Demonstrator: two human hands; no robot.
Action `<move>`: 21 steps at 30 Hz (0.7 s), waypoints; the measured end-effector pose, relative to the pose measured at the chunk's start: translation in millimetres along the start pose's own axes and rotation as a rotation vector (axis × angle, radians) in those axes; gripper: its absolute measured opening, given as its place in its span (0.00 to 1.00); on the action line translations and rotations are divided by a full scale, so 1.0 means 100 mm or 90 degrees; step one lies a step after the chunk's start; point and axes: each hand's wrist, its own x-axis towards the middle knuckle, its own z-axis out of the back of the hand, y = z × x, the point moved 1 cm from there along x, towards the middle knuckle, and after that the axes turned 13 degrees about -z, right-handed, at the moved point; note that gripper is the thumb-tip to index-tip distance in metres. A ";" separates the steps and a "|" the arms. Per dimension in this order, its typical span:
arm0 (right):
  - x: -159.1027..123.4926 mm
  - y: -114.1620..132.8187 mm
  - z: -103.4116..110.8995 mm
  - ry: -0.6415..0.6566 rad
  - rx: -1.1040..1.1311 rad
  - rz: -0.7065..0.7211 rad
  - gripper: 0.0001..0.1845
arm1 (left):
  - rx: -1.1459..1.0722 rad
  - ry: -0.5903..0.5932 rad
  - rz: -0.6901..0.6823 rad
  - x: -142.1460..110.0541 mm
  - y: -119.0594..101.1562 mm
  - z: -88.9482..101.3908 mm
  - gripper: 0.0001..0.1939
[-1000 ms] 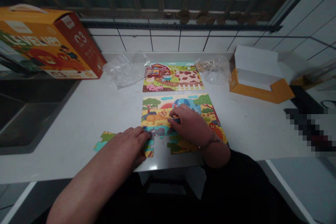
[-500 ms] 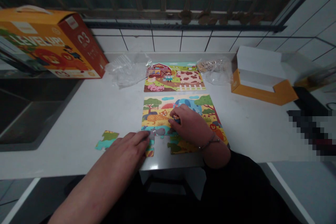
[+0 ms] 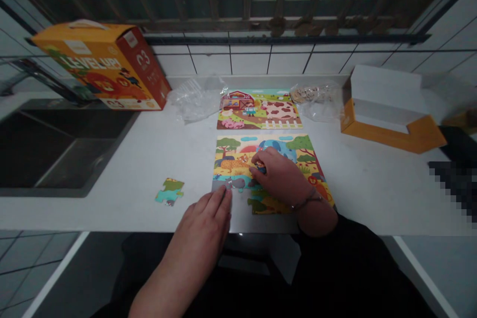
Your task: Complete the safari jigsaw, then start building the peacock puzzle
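On the counter in front of me lies a jigsaw puzzle [image 3: 231, 163] with a savanna picture: a leopard, a hippo, a blue elephant and trees. Its lower edge has a gap left of the green pieces. My left hand [image 3: 204, 216] lies flat there, fingers stretched and fingertips at the hippo; what is under it is hidden. My right hand [image 3: 281, 174] rests on the puzzle's middle, fingers curled, thumb and index finger apart around a printed figure. I see nothing held in it. Left of my left hand lies a loose green and turquoise puzzle piece [image 3: 170, 192].
Behind the savanna puzzle lies a farm puzzle [image 3: 242, 115]. Clear plastic bags [image 3: 196, 102] lie on both sides of it. An orange box [image 3: 100, 67] stands at the back left by the sink [image 3: 80, 191]. An opened orange carton [image 3: 391, 136] sits at the right.
My left hand has moved in towards the puzzle's lower left, now covering a piece that showed beside it. My right hand keeps its place on the puzzle. The view has shifted left.
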 end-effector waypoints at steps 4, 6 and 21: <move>0.00 -0.01 -0.01 0.000 -0.003 0.005 0.06 | 0.002 -0.029 0.003 0.00 -0.05 -0.03 0.27; 0.00 -0.03 -0.02 0.002 -0.001 0.008 0.07 | -0.019 -0.034 -0.004 -0.03 -0.01 0.00 0.27; 0.02 0.00 0.02 0.027 0.001 -0.005 0.05 | -0.116 -0.037 0.345 -0.59 1.17 0.14 0.34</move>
